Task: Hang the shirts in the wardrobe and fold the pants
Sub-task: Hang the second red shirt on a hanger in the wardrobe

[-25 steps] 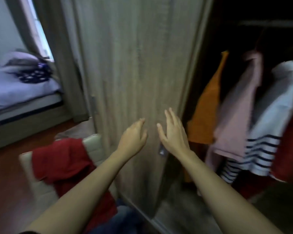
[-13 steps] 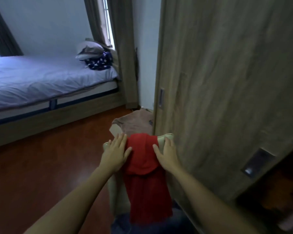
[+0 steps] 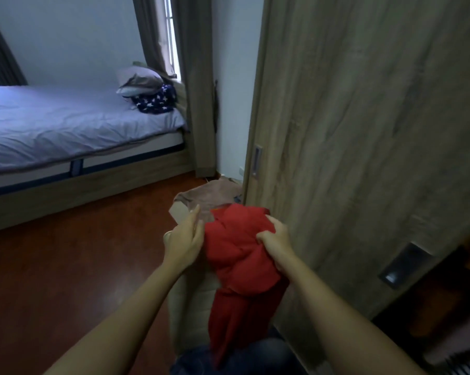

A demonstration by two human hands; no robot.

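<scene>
No readable writing, brand or label on any surface; a small yellowish mark at the collar of the crumpled red fabric shirt (image 3: 239, 247) is too blurred to read. Red shirt lies draped over the back of a cream padded chair (image 3: 190, 307), its lower part hanging down onto dark blue denim cloth (image 3: 244, 358) at the bottom edge. Right hand (image 3: 275, 239): grip clenched on a bunch of the red shirt at its right side. Left hand (image 3: 186, 238): fingers extended, palm against the shirt's left edge; grip released, not closed on fabric. A brown garment (image 3: 209, 194) sits just beyond the chair, near the wardrobe corner. Grey-brown woodgrain sliding wardrobe door (image 3: 363, 131) fills the right side, with a recessed metal handle (image 3: 256, 160) at its left edge and a second dark recessed handle (image 3: 403, 265) lower right. Floor (image 3: 66, 266) is reddish-brown, glossy. A low wooden-framed bed with pale lilac sheet (image 3: 66, 123) stands at left, carrying a pillow (image 3: 139, 79) and a navy star-print cloth (image 3: 155, 101). Grey curtain (image 3: 196, 77) hangs beside the window; walls white.
</scene>
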